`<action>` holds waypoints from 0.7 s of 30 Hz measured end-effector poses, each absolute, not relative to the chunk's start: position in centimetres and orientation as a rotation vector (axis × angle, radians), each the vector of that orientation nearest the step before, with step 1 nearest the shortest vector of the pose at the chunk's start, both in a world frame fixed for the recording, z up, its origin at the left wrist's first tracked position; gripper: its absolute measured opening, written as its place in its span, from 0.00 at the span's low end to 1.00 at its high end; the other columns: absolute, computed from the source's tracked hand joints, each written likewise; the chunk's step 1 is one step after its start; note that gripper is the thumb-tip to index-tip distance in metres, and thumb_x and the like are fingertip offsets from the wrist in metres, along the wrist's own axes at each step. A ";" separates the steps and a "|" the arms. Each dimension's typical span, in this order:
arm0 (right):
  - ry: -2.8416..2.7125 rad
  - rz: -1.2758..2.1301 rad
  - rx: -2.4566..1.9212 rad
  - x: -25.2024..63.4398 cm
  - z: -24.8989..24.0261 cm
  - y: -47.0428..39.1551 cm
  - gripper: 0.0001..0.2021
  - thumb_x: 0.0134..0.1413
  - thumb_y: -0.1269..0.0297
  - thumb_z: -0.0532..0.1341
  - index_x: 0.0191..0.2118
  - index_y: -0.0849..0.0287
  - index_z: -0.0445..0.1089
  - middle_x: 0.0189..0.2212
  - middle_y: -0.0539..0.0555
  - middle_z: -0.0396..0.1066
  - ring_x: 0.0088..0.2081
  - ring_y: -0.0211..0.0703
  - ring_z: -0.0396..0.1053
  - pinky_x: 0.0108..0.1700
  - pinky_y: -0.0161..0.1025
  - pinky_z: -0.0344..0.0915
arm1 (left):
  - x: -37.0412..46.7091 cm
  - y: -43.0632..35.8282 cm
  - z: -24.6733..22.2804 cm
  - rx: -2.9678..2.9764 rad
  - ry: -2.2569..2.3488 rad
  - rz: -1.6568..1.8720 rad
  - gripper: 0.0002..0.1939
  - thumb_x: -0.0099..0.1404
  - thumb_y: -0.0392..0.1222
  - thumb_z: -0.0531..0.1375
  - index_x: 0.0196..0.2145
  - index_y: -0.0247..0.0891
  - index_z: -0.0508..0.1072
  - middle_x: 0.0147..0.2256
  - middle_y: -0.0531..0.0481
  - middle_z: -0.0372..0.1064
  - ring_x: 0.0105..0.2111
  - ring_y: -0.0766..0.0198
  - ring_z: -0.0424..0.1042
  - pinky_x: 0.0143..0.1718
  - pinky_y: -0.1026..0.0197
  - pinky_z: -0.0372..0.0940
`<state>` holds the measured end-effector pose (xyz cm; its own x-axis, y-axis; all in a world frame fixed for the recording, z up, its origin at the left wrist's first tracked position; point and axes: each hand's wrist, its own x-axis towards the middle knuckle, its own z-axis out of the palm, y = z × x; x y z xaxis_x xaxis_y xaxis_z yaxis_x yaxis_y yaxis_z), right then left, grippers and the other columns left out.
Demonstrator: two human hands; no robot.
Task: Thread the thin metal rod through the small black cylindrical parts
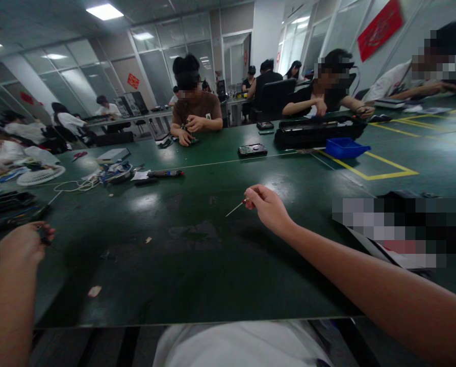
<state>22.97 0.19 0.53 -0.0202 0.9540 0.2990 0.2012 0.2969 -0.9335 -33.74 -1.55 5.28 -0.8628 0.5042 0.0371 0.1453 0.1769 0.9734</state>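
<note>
My right hand (266,206) is closed round the handle of a thin screwdriver (233,209), held above the middle of the green table. The metal shaft points down and to the left; a bit of red shows at the handle. At the far left, my left hand (23,244) has its fingers curled round a small dark object (44,234), whose kind I cannot make out. Dark equipment (8,206) lies just beyond that hand.
Beyond my hands lie a hard drive (253,150), a blue bin (346,148), a long black case (320,131) and a pen-shaped electric screwdriver (166,174). A white fan grille (40,175) and cables are at left. Co-workers sit across the table (197,265).
</note>
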 end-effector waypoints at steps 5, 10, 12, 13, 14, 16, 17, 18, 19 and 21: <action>-1.478 0.876 -1.134 23.0 0.7 0.1 0.13 0.61 0.52 0.57 0.34 0.56 0.69 0.25 0.50 0.70 0.28 0.41 0.68 0.34 0.41 0.64 | -28.6 0.2 5.2 0.699 2.175 1.723 0.10 0.48 0.23 0.50 0.28 0.32 0.64 0.25 0.53 0.59 0.22 0.68 0.60 0.24 0.66 0.57; -1.497 0.872 -1.169 22.9 1.0 -0.2 0.14 0.63 0.51 0.55 0.35 0.56 0.68 0.20 0.47 0.67 0.24 0.40 0.65 0.29 0.39 0.61 | -22.4 2.4 3.9 0.962 1.968 1.602 0.12 0.49 0.27 0.53 0.32 0.32 0.70 0.26 0.52 0.63 0.25 0.66 0.64 0.25 0.64 0.55; -1.502 0.865 -1.163 22.9 1.0 -0.2 0.14 0.63 0.51 0.55 0.35 0.56 0.68 0.20 0.47 0.67 0.24 0.40 0.65 0.29 0.39 0.61 | -19.2 3.3 3.5 1.061 1.843 1.542 0.11 0.49 0.29 0.54 0.32 0.33 0.70 0.27 0.51 0.64 0.26 0.65 0.65 0.26 0.63 0.56; -1.498 0.860 -1.152 22.9 1.0 -0.2 0.13 0.63 0.51 0.55 0.36 0.56 0.68 0.21 0.48 0.67 0.25 0.40 0.66 0.30 0.40 0.62 | -17.4 3.6 3.4 1.101 1.786 1.521 0.11 0.49 0.30 0.54 0.32 0.33 0.70 0.27 0.51 0.65 0.26 0.65 0.66 0.27 0.63 0.56; -1.491 0.855 -1.138 22.9 1.0 -0.2 0.13 0.62 0.52 0.56 0.36 0.56 0.68 0.22 0.48 0.68 0.26 0.40 0.66 0.31 0.40 0.63 | -15.6 3.9 3.3 1.141 1.733 1.510 0.11 0.49 0.31 0.54 0.32 0.34 0.70 0.27 0.51 0.65 0.27 0.65 0.66 0.28 0.63 0.57; -1.478 0.855 -1.110 23.0 1.0 -0.2 0.12 0.62 0.53 0.56 0.37 0.56 0.68 0.25 0.49 0.69 0.28 0.41 0.67 0.34 0.41 0.64 | -11.8 4.3 3.0 1.241 1.547 1.477 0.12 0.49 0.32 0.54 0.33 0.35 0.70 0.28 0.50 0.65 0.28 0.64 0.66 0.30 0.61 0.59; -1.471 0.860 -1.098 23.0 1.0 -0.2 0.11 0.61 0.53 0.57 0.37 0.56 0.68 0.26 0.50 0.69 0.29 0.41 0.68 0.34 0.41 0.65 | -9.9 4.4 2.8 1.288 1.455 1.457 0.12 0.49 0.32 0.54 0.34 0.35 0.70 0.28 0.49 0.65 0.28 0.63 0.66 0.31 0.59 0.59; -1.466 0.864 -1.091 23.1 1.1 -0.2 0.11 0.61 0.54 0.57 0.38 0.56 0.68 0.27 0.50 0.70 0.30 0.41 0.69 0.35 0.42 0.66 | -8.1 4.5 2.6 1.321 1.391 1.428 0.13 0.50 0.32 0.54 0.35 0.36 0.70 0.28 0.48 0.66 0.28 0.62 0.66 0.32 0.58 0.59; -1.465 0.865 -1.090 23.1 1.2 -0.2 0.10 0.60 0.54 0.58 0.39 0.56 0.68 0.27 0.50 0.70 0.30 0.42 0.69 0.36 0.42 0.66 | -6.4 4.4 2.4 1.343 1.343 1.386 0.13 0.51 0.32 0.53 0.36 0.36 0.69 0.29 0.48 0.66 0.28 0.61 0.66 0.33 0.57 0.59; -1.478 0.854 -1.111 23.2 1.4 -0.4 0.11 0.60 0.55 0.58 0.39 0.56 0.69 0.27 0.50 0.71 0.30 0.41 0.69 0.35 0.41 0.66 | -3.3 4.2 1.8 1.413 1.289 1.305 0.12 0.54 0.32 0.52 0.37 0.36 0.69 0.29 0.47 0.66 0.29 0.61 0.66 0.35 0.56 0.60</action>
<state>23.18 -0.39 1.40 -0.0178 0.9482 0.3171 0.1992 0.3142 -0.9282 -3.29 4.24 1.75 -0.0527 0.9845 0.1675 0.1552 -0.1576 0.9752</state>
